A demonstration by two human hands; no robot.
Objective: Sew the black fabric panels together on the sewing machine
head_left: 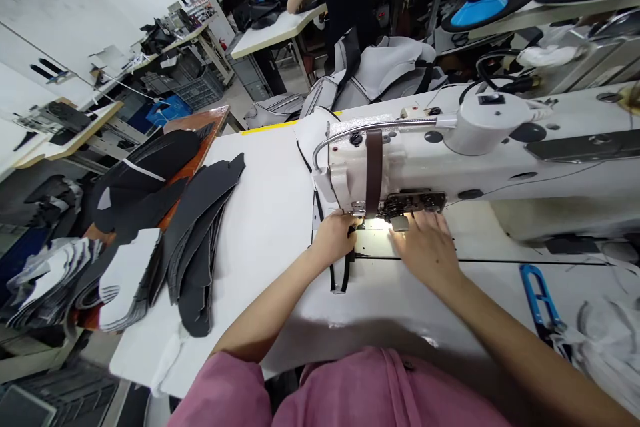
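At the lit needle area of the white sewing machine (400, 167), my left hand (334, 239) is closed, thumb and fingers pinched on a light fabric piece with black edging (341, 275). One end of that piece sticks out toward me below the hand. Just right of the needle, my right hand (427, 250) lies flat on the machine bed with its fingers stretched forward. Its fingertips are partly hidden behind the machine head. The presser foot and the stitching point are too small and too covered to make out.
Stacks of dark cut pieces (200, 233) and white-faced pieces (130, 273) lie at the left. Blue-handled thread snips (540, 297) rest at the right beside crumpled white material (610, 340). Grey pieces (380, 67) are heaped behind the table. Another person (345, 0) stands beyond.
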